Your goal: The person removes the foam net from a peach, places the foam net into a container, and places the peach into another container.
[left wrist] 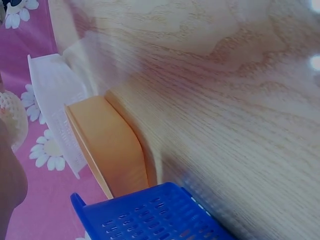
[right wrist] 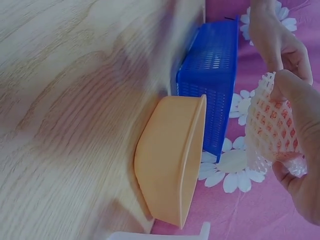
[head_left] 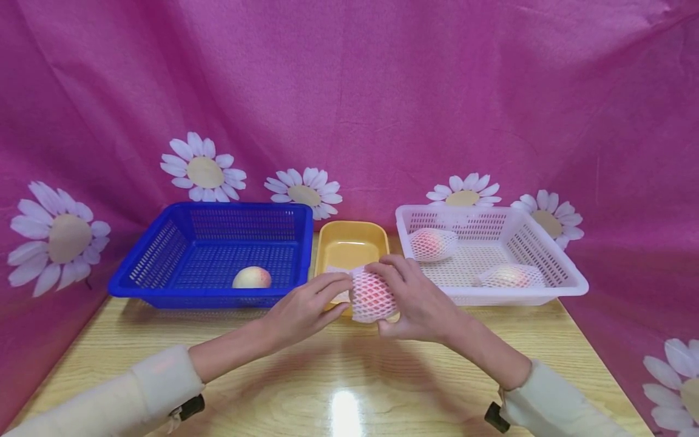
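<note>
Over the front of the yellow tub [head_left: 352, 233], my right hand [head_left: 423, 300] holds a reddish peach [right wrist: 277, 122] wrapped in a white foam net [head_left: 374, 295]. Its thumb is below and its fingers are over the top. From the other side, my left hand [head_left: 306, 306] pinches the net's left end between thumb and fingers. The left wrist view catches only a strip of hand and part of the net [left wrist: 14, 120] at its left edge. A bare pale peach [head_left: 252, 277] with a pink blush lies in the blue basket [head_left: 185, 293] on the left.
To the right stands a white basket [head_left: 508, 292] with two netted peaches, one at the back left [head_left: 431, 244] and one at the front right [head_left: 513, 276]. All three containers stand on a wooden table [head_left: 306, 388], before a pink cloth [head_left: 355, 109] with daisies.
</note>
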The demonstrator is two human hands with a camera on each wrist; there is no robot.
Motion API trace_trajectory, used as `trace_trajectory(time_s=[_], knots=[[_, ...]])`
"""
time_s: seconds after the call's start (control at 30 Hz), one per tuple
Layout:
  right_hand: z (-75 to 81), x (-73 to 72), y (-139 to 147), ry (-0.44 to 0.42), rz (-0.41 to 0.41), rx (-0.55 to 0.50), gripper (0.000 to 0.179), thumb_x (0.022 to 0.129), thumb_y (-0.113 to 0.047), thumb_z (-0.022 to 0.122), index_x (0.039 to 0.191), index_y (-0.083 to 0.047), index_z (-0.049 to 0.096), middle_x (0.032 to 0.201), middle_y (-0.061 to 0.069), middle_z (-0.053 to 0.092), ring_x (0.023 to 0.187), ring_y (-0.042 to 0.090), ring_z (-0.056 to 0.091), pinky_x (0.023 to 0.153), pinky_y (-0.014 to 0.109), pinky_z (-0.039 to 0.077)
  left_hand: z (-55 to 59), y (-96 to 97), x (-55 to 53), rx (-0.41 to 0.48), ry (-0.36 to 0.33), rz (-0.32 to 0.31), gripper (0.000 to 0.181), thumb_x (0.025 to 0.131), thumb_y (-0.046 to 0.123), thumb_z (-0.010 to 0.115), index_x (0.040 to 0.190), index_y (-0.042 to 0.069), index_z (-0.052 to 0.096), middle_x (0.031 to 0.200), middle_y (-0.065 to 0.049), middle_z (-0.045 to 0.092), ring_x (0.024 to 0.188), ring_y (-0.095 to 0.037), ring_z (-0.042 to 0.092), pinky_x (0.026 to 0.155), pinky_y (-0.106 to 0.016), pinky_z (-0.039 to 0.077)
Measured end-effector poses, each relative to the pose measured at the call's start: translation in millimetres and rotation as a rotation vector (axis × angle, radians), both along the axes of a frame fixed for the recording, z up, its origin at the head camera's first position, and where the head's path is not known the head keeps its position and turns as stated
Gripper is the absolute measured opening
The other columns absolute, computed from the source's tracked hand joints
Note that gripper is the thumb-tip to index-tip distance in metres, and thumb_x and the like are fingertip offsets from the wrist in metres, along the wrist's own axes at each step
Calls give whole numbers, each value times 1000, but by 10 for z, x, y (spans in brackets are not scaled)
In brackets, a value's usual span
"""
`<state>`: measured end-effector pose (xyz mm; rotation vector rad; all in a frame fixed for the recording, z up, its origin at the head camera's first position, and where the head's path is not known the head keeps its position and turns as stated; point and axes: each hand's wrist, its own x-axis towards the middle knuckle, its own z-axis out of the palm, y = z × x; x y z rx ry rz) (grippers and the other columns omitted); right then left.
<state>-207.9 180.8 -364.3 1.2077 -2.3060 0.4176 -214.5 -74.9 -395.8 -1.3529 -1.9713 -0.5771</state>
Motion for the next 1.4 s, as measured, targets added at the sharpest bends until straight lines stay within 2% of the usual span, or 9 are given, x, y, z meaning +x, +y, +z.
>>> trace_trajectory(time_s=[0.23, 0.6, 0.87, 1.07, 1.23, 1.4], knots=[[24, 10, -25, -2, 9, -7, 84, 57, -32, 78, 132, -6, 51, 125, 12, 50, 102, 24, 51, 81, 37, 51, 15, 28, -17, 13, -49, -28, 52, 80, 8, 83, 125, -1, 59, 126, -13, 59, 116, -24, 60, 100, -28, 47], [40, 19, -100, -28, 38, -27, 87, 59, -32, 79, 135, -3, 49, 125, 12, 51, 106, 24, 51, 85, 37, 52, 5, 108, -51, 49, -134, -120, 73, 72, 11, 89, 133, 2, 50, 138, -18, 45, 121, -30, 55, 101, -30, 48], [67, 17, -148, -53, 53, -32, 89, 59, -32, 80, 137, -4, 47, 128, 12, 50, 108, 24, 50, 86, 36, 52, 30, 130, -40, 47, -185, -106, 78, 67, 13, 94, 129, 6, 47, 138, -18, 41, 121, -31, 55, 100, -30, 48], [39, -14, -126, -54, 92, -20, 85, 62, -28, 80, 138, -5, 48, 129, 12, 50, 112, 23, 52, 87, 36, 54, 4, 85, -29, 52, -269, -112, 79, 65, 11, 93, 129, 8, 47, 137, -18, 38, 119, -32, 56, 96, -29, 50], [39, -56, -96, -34, 127, -19, 77, 70, -21, 81, 138, -4, 50, 127, 11, 53, 111, 23, 55, 88, 36, 54, -12, 28, -53, 81, -306, -83, 76, 66, 10, 90, 128, 11, 47, 134, -16, 39, 117, -32, 56, 91, -31, 54], [65, -87, -57, -16, 88, 16, 61, 77, -17, 79, 133, -5, 57, 124, 8, 59, 108, 23, 57, 87, 37, 53, -37, -22, -66, 105, -324, -56, 73, 68, 13, 90, 128, 11, 49, 131, -15, 39, 112, -32, 57, 85, -32, 56]])
